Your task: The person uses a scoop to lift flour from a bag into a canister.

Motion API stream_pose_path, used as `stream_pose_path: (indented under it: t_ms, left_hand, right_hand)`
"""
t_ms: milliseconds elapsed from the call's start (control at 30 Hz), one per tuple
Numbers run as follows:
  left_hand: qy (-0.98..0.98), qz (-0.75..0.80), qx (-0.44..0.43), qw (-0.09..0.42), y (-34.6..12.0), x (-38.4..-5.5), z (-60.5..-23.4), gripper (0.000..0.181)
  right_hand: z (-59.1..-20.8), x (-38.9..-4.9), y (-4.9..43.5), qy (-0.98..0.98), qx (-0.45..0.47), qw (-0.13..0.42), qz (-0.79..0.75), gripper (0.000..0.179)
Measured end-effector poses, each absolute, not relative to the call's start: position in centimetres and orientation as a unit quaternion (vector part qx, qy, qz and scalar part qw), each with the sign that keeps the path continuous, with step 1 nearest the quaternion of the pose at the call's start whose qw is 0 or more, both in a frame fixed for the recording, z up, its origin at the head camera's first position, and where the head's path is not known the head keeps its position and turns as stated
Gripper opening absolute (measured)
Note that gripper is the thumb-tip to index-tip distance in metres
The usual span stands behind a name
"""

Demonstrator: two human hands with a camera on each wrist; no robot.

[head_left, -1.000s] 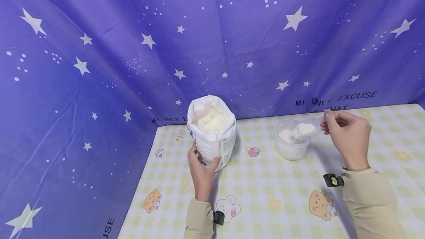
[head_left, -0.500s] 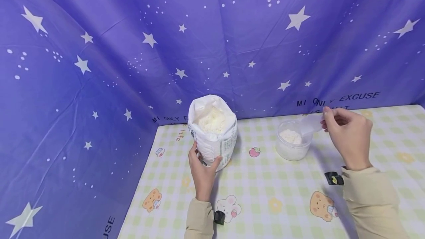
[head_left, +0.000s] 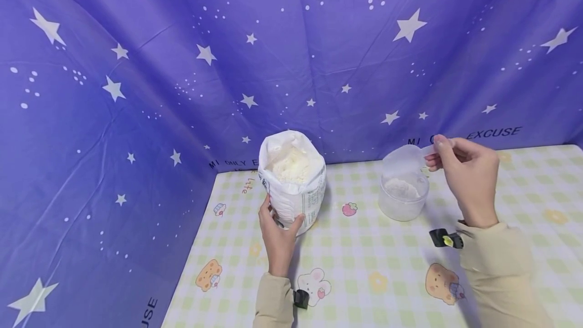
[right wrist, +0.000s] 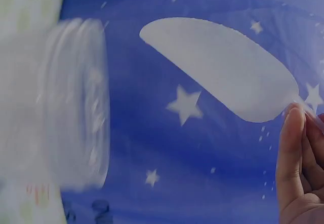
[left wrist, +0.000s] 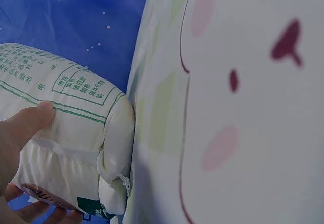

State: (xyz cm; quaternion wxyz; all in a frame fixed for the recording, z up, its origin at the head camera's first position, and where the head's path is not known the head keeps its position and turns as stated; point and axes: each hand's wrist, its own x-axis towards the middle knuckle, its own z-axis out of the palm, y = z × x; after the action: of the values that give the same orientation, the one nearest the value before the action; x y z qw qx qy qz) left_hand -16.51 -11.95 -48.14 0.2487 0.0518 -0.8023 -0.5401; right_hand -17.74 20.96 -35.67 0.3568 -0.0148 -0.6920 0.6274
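We pinched scoop in right fingers | it pointed left, above tub | left fingers gripped bag, farther left

The head camera looks forward and down from above the table, at moderate range, with the curtain behind. The left wrist camera faces the side and base of the bag at close range, rolled so that the table lies at right. The right wrist camera faces the tub, scoop and curtain at close range, rolled oppositely, table at left. Head and left wrist share the bag, left hand and rabbit print; head and right wrist share the tub, scoop and right hand.
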Motion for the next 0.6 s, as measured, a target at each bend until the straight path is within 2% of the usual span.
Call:
stream_pose_path:
  t_ms: [200,600]
  left_hand:
    - [-0.803,-0.539,0.054,0.247,-12.0,-16.5,-48.1,0.094]
    - [-0.805,-0.536,0.053,0.248,-12.1,-16.6,-48.2,0.095]
  right_hand:
    - [-34.1,-18.3,18.9,-0.626,0.017,0.317,0.712,0.025]
    - [-32.9,-20.1,14.5,-0.657,0.066,0.271,0.701,0.031]
